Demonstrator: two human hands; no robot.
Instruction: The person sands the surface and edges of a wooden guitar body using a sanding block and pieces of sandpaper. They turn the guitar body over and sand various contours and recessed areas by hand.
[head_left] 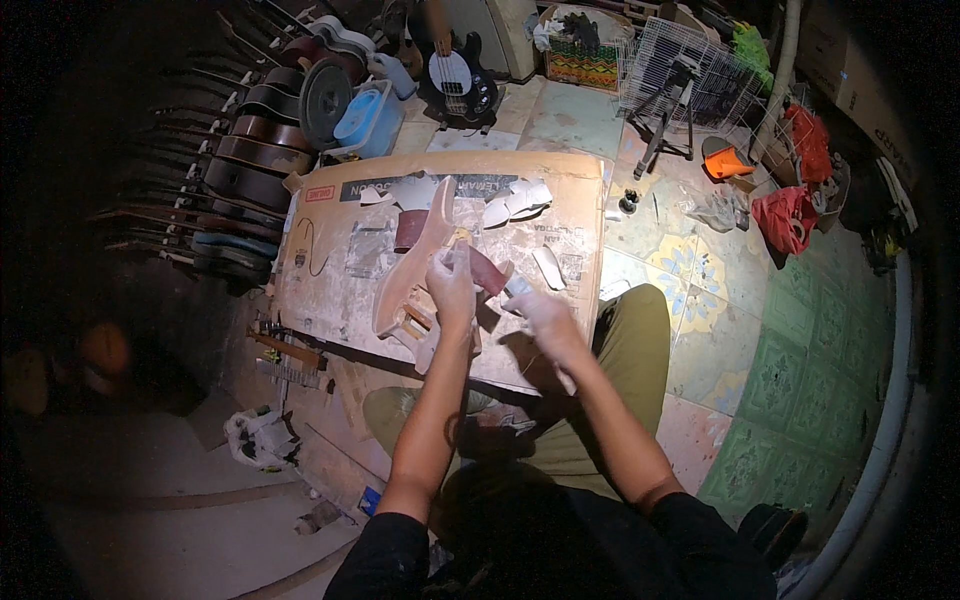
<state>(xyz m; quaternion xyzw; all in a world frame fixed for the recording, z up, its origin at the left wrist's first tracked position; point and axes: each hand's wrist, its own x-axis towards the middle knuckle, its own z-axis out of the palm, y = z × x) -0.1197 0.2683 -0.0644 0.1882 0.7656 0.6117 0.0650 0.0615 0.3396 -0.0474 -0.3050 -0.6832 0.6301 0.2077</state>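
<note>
A bare, pale wooden electric guitar body point(408, 272) lies on a cardboard-covered work surface point(330, 215), with cut-out cavities near its lower end. My left hand point(452, 288), dusted white, is closed at the body's right side, with the end of a reddish-brown strip of sandpaper point(485, 272) at its fingers. To the right, my right hand point(545, 322) is closed on the other end of that strip, where a pale part shows. The strip spans the gap between both hands. Another brown sandpaper piece point(409, 230) lies beyond the body's left edge.
Curled whitish paper scraps point(517, 202) and pale dust lie on the cardboard. Several guitars point(250, 150) stand in a row at the left. A black bass guitar point(458, 80), a blue tub point(362, 118), a tripod point(665, 120) and a red bag point(783, 218) are beyond.
</note>
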